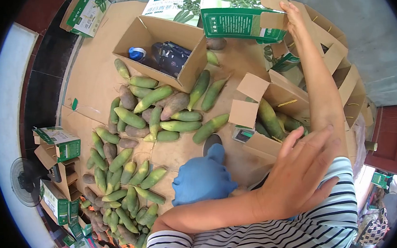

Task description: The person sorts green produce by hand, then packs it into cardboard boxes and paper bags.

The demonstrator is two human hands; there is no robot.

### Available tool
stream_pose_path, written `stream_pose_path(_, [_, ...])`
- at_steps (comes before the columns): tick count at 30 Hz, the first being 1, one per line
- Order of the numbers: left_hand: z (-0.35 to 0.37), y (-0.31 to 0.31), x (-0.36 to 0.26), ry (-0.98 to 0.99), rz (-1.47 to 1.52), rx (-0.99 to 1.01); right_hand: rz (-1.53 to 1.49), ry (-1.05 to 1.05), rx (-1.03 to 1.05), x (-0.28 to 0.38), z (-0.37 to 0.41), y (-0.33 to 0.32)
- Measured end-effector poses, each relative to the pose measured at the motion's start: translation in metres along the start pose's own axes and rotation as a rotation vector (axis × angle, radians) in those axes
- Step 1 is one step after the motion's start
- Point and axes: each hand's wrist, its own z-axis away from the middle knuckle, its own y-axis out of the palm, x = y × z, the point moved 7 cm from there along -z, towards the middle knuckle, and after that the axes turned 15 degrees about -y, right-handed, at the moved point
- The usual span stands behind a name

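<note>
At the upper right, my right arm reaches out and my right hand (292, 15) grips the edge of a green and white printed carton (242, 24). My left forearm crosses in front of my striped shirt, and my left hand (305, 174) hangs in the air with its fingers spread, holding nothing. Just beyond it stands an open cardboard box (288, 94) with large green radishes (269, 119) inside. Many green and brownish radishes (131, 117) lie in a loose heap on the cardboard-covered floor (94, 80).
An open brown box (161, 53) holds a dark patterned item and something blue. A blue rounded thing (202, 176) is by my knees. More open boxes (341, 63) line the right side. At the left are a black fan (25, 181) and printed cartons (56, 203).
</note>
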Motion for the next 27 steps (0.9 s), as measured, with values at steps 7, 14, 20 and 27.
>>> stream_pose_path(7, [-0.003, -0.001, 0.001, -0.001, 0.027, -0.006, -0.251, -0.005, -0.166, -0.040, -0.035, 0.001])
stream_pose_path(14, [-0.004, 0.002, 0.004, -0.026, 0.016, 0.014, -0.466, 0.127, -0.131, -0.106, -0.011, 0.061])
stream_pose_path(20, [-0.004, 0.000, 0.003, -0.034, 0.009, 0.007, -0.045, 0.625, -0.067, -0.158, 0.068, 0.056])
stream_pose_path(27, [0.000, 0.008, 0.003, -0.032, -0.045, 0.015, -0.120, 0.648, 0.034, -0.149, 0.082, 0.053])
